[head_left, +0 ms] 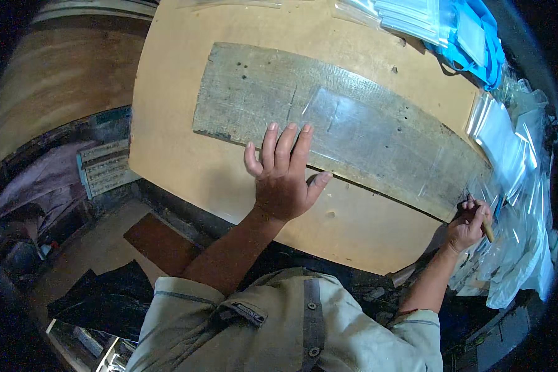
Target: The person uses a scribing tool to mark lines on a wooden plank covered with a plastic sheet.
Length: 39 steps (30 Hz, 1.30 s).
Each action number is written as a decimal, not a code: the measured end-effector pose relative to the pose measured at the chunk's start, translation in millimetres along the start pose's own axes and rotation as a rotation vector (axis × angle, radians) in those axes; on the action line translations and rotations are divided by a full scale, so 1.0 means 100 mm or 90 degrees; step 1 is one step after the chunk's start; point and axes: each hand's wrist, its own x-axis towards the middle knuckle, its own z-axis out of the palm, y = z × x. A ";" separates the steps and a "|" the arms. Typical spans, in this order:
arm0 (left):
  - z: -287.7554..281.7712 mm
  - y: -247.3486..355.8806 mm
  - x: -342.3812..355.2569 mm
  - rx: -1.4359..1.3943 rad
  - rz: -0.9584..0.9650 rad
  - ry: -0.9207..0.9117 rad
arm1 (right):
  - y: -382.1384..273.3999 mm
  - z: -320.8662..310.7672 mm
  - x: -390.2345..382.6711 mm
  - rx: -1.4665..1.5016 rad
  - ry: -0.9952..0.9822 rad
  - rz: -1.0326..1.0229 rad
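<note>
We judge this a steadying step: the thin, clear plastic film (pixel 353 118) lies on a long, weathered grey-brown wooden board (pixel 245 93), our left hand (pixel 284 183) spread-fingered by its left edge, our right hand (pixel 468 230) curled round a tan, slim-handled tool (pixel 489 233), and next calls for holding it flat.

Tabletop (pixel 173 93) brt, corners v. dark; glare on plastic bags (pixel 502 146); fisheye-bent edges.

grey-brown board (pixel 266 93) with dark specks across the centre, pale tan tabletop (pixel 173 80), bright blue bag (pixel 492 46) at upper right, khaki shirt (pixel 260 341) with grey placket (pixel 313 319) at bottom
</note>
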 end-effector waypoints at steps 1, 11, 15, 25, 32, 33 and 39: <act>0.00 0.00 0.00 0.002 -0.001 0.000 | -0.01 -0.01 0.00 -0.004 -0.004 0.003; 0.01 0.02 0.01 0.046 -0.002 0.000 | -0.07 0.13 -0.06 -0.055 0.042 0.029; 0.02 0.01 0.01 0.059 -0.015 -0.013 | -0.10 0.21 -0.05 0.036 0.054 0.057; 0.02 0.15 0.03 0.109 0.054 0.020 | -0.22 0.09 0.02 -0.047 0.050 0.025; 0.01 0.20 0.04 0.145 0.097 -0.016 | -0.19 0.05 0.13 -0.041 0.037 0.010; 0.02 0.19 0.04 0.151 0.101 -0.022 | -0.18 0.01 0.15 -0.054 0.044 0.016; 0.03 0.16 0.05 0.161 0.151 -0.019 | -0.20 0.01 0.19 -0.049 0.062 0.018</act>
